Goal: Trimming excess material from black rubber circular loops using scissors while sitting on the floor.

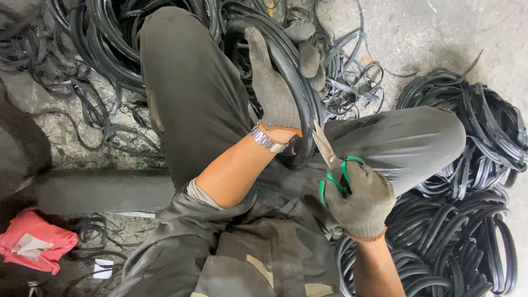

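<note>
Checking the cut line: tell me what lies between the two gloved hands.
In the head view, the scissors' blades span from the right hand up to the black rubber ring held by the left hand, just by the wristwatch.

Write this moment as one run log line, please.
left hand: grips rubber ring | right hand: holds green-handled scissors, blades at ring

Soft, even daylight fills the scene, brightest on the concrete floor (440, 33) at the upper right, where the surface looks pale and slightly washed out. Shadows are gentle and diffuse; the darkest patch lies at the left edge. Faint sheen runs along the black rubber rings (473, 242) and on the scissor blades (324, 146). Focus is sharp in the centre. The wide lens bends and stretches shapes toward the edges and corners.
</note>
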